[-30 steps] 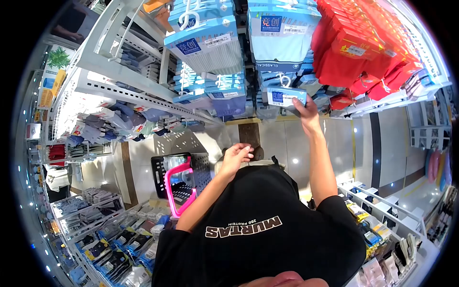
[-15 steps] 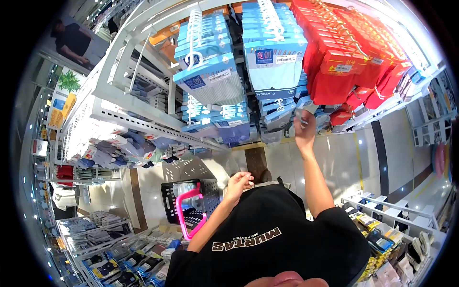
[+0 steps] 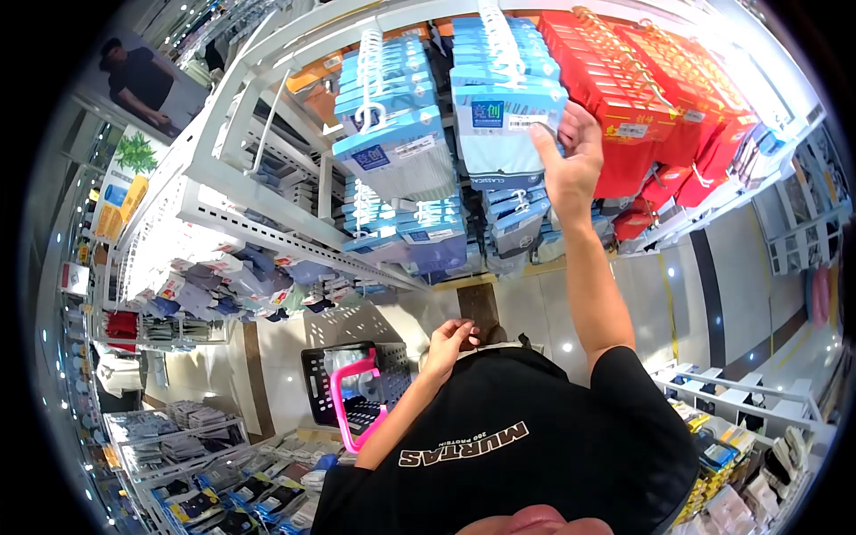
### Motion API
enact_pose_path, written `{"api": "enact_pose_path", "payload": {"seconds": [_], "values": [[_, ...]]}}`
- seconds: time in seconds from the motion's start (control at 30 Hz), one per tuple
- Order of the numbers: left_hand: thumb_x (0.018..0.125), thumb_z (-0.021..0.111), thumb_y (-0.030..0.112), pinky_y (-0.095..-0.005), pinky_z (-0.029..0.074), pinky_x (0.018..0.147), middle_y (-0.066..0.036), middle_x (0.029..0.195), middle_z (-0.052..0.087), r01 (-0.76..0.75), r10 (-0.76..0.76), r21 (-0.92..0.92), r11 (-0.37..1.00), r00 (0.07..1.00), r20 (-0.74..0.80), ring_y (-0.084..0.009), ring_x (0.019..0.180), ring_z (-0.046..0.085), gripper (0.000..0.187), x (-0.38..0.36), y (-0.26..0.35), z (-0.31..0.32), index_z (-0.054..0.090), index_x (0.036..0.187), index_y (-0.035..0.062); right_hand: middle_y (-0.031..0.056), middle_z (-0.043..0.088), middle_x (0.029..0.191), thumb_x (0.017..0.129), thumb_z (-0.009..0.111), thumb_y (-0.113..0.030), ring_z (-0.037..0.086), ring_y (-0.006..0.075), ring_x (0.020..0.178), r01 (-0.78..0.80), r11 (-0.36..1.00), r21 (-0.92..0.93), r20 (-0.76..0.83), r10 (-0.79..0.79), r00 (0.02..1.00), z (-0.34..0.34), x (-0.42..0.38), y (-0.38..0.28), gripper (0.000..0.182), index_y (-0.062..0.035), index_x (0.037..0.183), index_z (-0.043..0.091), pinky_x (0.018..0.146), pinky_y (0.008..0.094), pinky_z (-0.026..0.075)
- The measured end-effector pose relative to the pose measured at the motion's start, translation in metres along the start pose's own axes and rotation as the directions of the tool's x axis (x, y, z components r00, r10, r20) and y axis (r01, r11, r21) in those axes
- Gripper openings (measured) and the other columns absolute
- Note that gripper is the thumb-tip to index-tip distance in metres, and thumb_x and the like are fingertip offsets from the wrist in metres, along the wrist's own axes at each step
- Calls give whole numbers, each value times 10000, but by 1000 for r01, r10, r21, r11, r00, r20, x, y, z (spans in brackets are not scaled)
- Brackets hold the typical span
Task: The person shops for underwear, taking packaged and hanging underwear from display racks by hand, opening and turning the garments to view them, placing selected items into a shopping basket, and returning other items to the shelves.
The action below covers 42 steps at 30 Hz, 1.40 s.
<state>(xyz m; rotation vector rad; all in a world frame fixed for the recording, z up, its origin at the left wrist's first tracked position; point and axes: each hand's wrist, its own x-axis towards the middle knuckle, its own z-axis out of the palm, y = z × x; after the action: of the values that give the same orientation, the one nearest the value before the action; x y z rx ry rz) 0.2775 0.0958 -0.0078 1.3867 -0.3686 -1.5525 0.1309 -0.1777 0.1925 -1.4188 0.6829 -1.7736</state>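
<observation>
My right hand [image 3: 573, 156] is raised to the front light-blue-carded garment pack [image 3: 499, 138] on a white hook. The thumb lies on the pack's front and the fingers curl around its right edge. A bar-code label shows beside the thumb. My left hand [image 3: 453, 343] stays low in front of my body, fingers curled in, with nothing visible in it. Near my left forearm is a black shopping basket [image 3: 314, 392] with a pink handle [image 3: 341, 401]; the forearm overlaps the handle. Something in clear wrapping [image 3: 357, 379] shows inside the basket.
To the left hangs another row of blue-carded packs [image 3: 392, 156]; to the right are red packs [image 3: 624, 116]. A white rack frame [image 3: 259, 209] juts out at left. Shelves of packaged goods [image 3: 241, 490] stand at lower left, with more goods [image 3: 713, 446] at lower right.
My right hand has moved up from the lower row of packs to the front blue-carded pack of the upper row. My left hand has barely moved.
</observation>
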Motion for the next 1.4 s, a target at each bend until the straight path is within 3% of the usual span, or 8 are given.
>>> {"api": "enact_pose_path", "payload": {"seconds": [0.2,0.33,0.5,0.73,0.87,1.0,1.23,1.4], "values": [[974,616,184,-272,529,723,-70,971,679,11,-14,-59,998,998,-60,-120,746,642,202,-3,-5,-15,617,1096,23,64,673,1034,934,644,-52,604,102,927,-221,947,233,170,185,968,9,0,-14,208,43,1110,584,824,254,483],[970,625,214,-276,527,728,-71,975,681,-23,20,-91,996,999,-34,-125,759,650,219,0,0,-18,616,1091,32,26,653,1029,965,610,-78,577,77,914,-129,987,96,126,116,985,-5,-1,-17,221,21,1161,588,825,231,454],[968,630,222,-287,528,750,-95,1039,681,-97,97,-15,995,995,15,-136,839,654,329,0,19,-8,598,1203,-6,20,649,1068,977,606,-161,583,90,949,-142,946,290,178,93,980,-26,-24,-35,285,7,1206,576,865,259,459],[778,821,342,-402,286,1140,-157,1506,391,-567,484,221,794,808,335,-266,1416,348,1036,0,50,18,192,1547,49,47,637,1056,974,598,-120,589,97,924,-596,771,224,368,499,785,-34,-118,2,300,-1,1240,531,820,244,477],[922,681,146,-260,494,671,-7,939,672,-388,331,233,892,910,249,-52,759,568,330,-1,43,23,623,1217,10,81,627,1097,939,624,-87,603,142,966,-796,578,181,240,759,606,-39,-171,30,437,-10,1340,468,860,283,491],[985,615,192,-245,507,752,-41,953,696,-166,181,-117,979,975,126,-75,830,632,225,-13,45,30,647,1070,-13,98,619,1160,923,629,-73,586,160,1023,-778,628,-17,172,769,616,-40,-201,27,512,-65,1404,453,890,302,477],[986,615,283,-214,446,603,-10,846,676,-107,97,-128,986,992,-80,-39,685,572,275,-9,45,13,660,954,14,126,648,1114,898,668,-149,597,206,1034,-582,710,-396,488,700,522,-43,-228,27,222,-56,1094,717,892,312,473],[994,586,335,-262,530,630,-23,824,651,-142,111,-164,976,977,-183,-84,696,624,302,-10,45,11,632,969,38,173,545,1260,729,858,-262,559,325,1154,-333,816,-472,677,578,456,-30,-219,16,558,-117,1229,660,987,386,448]]}}
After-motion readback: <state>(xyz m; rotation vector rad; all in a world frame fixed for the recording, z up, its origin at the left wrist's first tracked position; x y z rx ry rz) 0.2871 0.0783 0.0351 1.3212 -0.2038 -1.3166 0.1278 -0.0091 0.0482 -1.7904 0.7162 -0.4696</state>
